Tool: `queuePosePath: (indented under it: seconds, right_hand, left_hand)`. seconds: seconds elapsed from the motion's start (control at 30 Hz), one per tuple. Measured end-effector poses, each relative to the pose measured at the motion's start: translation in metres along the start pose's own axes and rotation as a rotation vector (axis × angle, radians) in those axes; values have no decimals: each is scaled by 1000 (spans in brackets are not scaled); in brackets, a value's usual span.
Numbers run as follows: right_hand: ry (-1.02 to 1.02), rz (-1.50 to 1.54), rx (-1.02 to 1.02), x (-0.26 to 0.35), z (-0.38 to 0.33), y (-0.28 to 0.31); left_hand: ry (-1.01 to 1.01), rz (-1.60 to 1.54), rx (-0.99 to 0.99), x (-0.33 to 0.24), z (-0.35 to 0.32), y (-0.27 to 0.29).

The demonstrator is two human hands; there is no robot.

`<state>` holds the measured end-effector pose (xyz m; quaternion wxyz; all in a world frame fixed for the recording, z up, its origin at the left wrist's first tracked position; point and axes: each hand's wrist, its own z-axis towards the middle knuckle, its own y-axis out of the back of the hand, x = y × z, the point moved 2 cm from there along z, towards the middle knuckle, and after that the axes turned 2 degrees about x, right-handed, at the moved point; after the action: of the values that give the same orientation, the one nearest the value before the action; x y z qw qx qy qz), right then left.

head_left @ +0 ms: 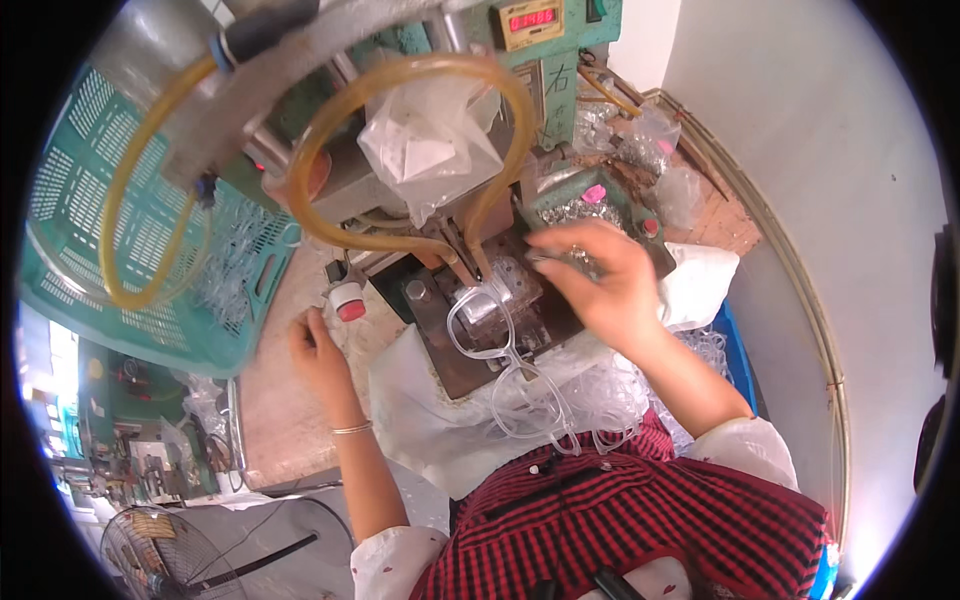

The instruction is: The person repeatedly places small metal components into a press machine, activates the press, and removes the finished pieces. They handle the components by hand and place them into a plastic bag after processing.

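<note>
A clear plastic eyeglass frame (512, 362) lies with one rim on the dark metal bed (440, 345) of a bench press, under its pointed tips. The other rim hangs over the near edge. My right hand (608, 285) is raised at the right of the bed, beside a green tray of small metal parts (582, 212). Its thumb and forefinger are pinched together; what sits between them is too small and blurred to make out. My left hand (320, 352) rests over the table, fingers loosely bent and apart, holding nothing. Near it is a red push button (350, 309).
Yellow hoses (412, 62) loop in front of the press, around a hanging plastic bag (430, 150). A green basket (130, 290) with clear pieces stands left. More clear frames (605, 395) pile on white cloth near my lap. A wall (780, 200) bounds the right.
</note>
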<state>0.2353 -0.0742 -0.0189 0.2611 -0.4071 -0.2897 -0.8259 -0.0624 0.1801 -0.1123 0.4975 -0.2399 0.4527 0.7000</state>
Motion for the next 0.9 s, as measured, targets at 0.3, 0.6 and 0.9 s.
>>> queuePosePath:
  seconds: [0.3, 0.6, 0.9]
  right_hand:
    - [-292, 436, -14, 1, 3, -48]
    - [-409, 748, 44, 22, 8, -53]
    - [-84, 248, 226, 24, 9, -11]
  left_hand:
    - [263, -569, 11, -44, -67, -20]
    - [-623, -654, 132, -204, -26, 14]
    - [-881, -195, 361, -208, -72, -17]
